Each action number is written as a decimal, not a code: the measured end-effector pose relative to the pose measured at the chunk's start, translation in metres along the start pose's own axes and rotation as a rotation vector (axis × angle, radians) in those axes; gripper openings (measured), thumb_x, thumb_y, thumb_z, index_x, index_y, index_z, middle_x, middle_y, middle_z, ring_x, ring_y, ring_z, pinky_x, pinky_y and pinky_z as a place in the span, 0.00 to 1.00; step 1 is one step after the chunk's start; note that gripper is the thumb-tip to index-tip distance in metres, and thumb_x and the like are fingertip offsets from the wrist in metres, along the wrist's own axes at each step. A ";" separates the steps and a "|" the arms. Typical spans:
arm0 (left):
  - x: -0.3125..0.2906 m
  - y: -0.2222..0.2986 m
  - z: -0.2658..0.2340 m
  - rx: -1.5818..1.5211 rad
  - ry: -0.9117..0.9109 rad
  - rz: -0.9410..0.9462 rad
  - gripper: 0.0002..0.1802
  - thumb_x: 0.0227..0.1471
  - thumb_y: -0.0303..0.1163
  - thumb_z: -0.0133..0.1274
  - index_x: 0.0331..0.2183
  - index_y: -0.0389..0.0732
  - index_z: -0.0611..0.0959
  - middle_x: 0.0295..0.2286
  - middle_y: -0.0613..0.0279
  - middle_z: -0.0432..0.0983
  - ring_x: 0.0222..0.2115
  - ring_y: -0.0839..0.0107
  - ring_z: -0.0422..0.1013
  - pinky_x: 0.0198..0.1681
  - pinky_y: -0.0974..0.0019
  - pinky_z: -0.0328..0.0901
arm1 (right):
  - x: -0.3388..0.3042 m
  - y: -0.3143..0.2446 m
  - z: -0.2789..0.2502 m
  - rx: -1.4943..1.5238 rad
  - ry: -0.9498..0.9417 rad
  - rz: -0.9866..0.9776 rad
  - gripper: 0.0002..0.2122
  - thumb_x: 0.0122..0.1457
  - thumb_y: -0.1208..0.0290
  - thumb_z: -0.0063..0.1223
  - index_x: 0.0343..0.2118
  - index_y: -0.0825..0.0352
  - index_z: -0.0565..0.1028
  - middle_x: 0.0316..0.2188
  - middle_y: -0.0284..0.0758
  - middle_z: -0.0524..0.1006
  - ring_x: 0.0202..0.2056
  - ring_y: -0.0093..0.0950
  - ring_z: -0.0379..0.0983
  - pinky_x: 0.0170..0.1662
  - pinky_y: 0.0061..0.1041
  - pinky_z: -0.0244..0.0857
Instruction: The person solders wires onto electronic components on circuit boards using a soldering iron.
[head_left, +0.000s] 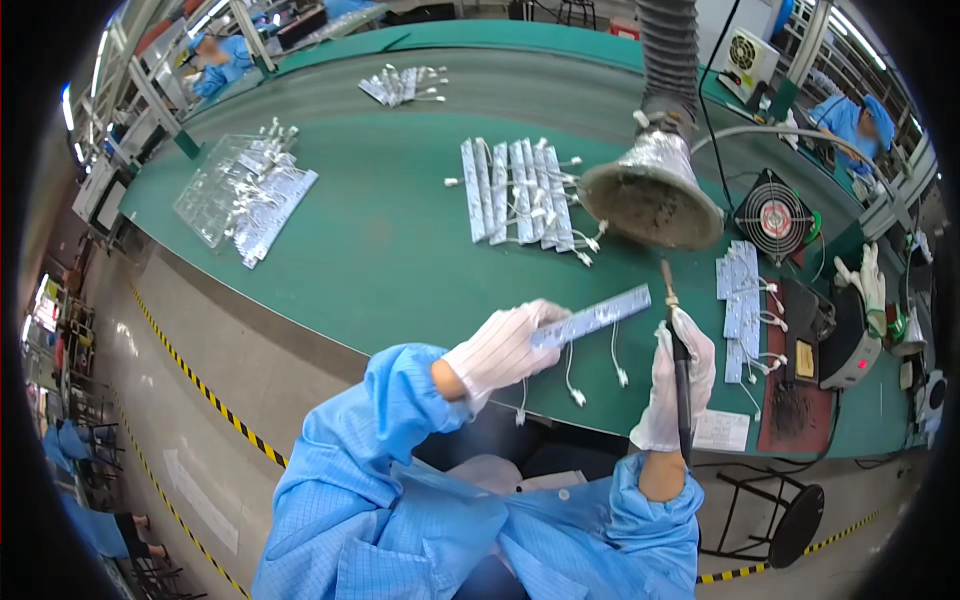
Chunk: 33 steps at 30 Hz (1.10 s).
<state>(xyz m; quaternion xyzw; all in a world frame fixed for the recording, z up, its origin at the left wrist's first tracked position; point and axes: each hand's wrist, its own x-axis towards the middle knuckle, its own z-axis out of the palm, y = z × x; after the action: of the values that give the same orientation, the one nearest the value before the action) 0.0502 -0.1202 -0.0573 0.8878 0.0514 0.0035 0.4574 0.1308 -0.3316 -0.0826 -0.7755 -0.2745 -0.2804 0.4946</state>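
Note:
My left hand, in a white striped glove, grips one end of a narrow light-blue LED strip board. White leads with small connectors dangle from the board over the table's near edge. In my right hand, also gloved, is a soldering iron, held upright like a pen with its tip pointing away from me. The tip stands a little to the right of the board's free end, apart from it. Beyond my hands lies a row of similar strip boards with leads attached.
A fume extraction hood hangs just beyond the iron's tip. To the right are more strip boards, a small fan, a soldering station and a sponge. At left, boards lie by a clear plastic tray. Co-workers sit farther off.

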 end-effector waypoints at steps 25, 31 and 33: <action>0.011 -0.013 0.042 0.177 0.253 0.281 0.22 0.45 0.26 0.56 0.45 0.35 0.73 0.33 0.47 0.78 0.30 0.51 0.75 0.34 0.59 0.70 | -0.009 0.001 -0.014 0.225 -0.248 -0.164 0.10 0.49 0.77 0.50 0.36 0.67 0.72 0.34 0.37 0.79 0.26 0.33 0.69 0.36 0.33 0.64; 0.012 -0.016 0.044 0.170 0.255 0.282 0.22 0.45 0.26 0.56 0.45 0.35 0.73 0.33 0.47 0.78 0.30 0.51 0.75 0.34 0.59 0.70 | -0.008 0.002 -0.013 0.210 -0.247 -0.190 0.09 0.49 0.77 0.50 0.35 0.67 0.71 0.34 0.38 0.79 0.26 0.34 0.69 0.35 0.34 0.64; 0.011 -0.014 0.043 0.168 0.241 0.265 0.23 0.45 0.26 0.56 0.45 0.35 0.73 0.33 0.46 0.78 0.30 0.51 0.75 0.34 0.59 0.70 | -0.009 0.002 -0.013 0.203 -0.241 -0.186 0.09 0.49 0.77 0.50 0.35 0.67 0.71 0.34 0.38 0.79 0.26 0.34 0.69 0.35 0.34 0.64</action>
<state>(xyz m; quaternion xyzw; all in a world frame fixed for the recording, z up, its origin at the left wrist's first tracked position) 0.0624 -0.1455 -0.0942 0.9149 -0.0114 0.1658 0.3680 0.1238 -0.3458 -0.0854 -0.7208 -0.4293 -0.2012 0.5057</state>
